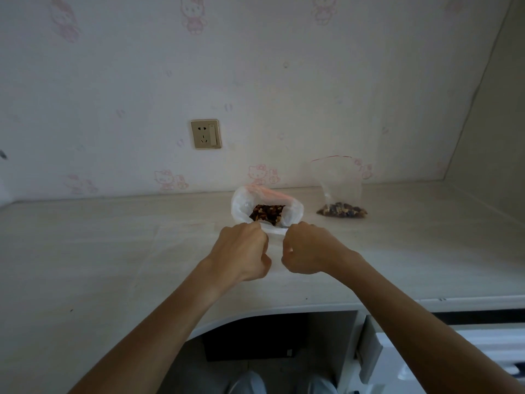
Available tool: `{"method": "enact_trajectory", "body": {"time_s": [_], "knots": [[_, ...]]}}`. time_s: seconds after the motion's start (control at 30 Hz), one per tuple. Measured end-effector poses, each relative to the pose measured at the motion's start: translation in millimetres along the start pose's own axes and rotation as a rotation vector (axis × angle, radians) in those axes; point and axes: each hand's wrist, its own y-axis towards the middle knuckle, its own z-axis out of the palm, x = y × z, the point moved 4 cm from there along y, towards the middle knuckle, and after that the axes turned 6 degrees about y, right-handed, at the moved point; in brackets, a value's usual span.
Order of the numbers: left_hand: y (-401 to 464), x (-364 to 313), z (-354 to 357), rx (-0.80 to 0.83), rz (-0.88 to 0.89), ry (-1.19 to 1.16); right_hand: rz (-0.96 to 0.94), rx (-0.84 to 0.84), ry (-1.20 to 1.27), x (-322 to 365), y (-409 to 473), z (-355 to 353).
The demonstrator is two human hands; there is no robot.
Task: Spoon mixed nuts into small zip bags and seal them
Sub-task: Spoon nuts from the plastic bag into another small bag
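A large clear plastic bag (241, 204) with a pink rim lies open in the middle of the desk, dark mixed nuts (267, 213) showing inside. My left hand (241, 251) and my right hand (308, 248) each pinch the bag's near edge with curled fingers, a small gap between the two fists. To the right stands a small clear zip bag (339, 186) with a red strip at its top and a layer of nuts at its bottom, leaning against the wall. No spoon is in view.
The pale desk (113, 251) runs wall to wall, with a curved front cutout above my knees. A wall socket (206, 134) sits on the patterned wallpaper behind. A side panel (488, 123) closes the right end, and white drawers (454, 354) stand lower right.
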Motion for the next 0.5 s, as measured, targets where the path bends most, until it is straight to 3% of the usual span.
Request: {"method": "enact_trajectory", "body": {"time_s": [0.13,0.27,0.4,0.5], "knots": [[7.1,0.8,10.1,0.112,0.058,0.132,-0.023,-0.038,-0.084,-5.3,7.4,2.6],[17.0,8.4,27.4,0.328,0.036,0.06,-0.072,0.032,-0.125,-11.3,10.6,20.8],[25.9,23.0,44.8,0.452,-0.002,-0.119,-0.082,0.042,0.034,-26.1,13.8,34.0],[24.9,38.1,59.9,0.393,-0.016,-0.318,-0.042,-0.017,0.286,-41.5,17.3,39.0]]}}
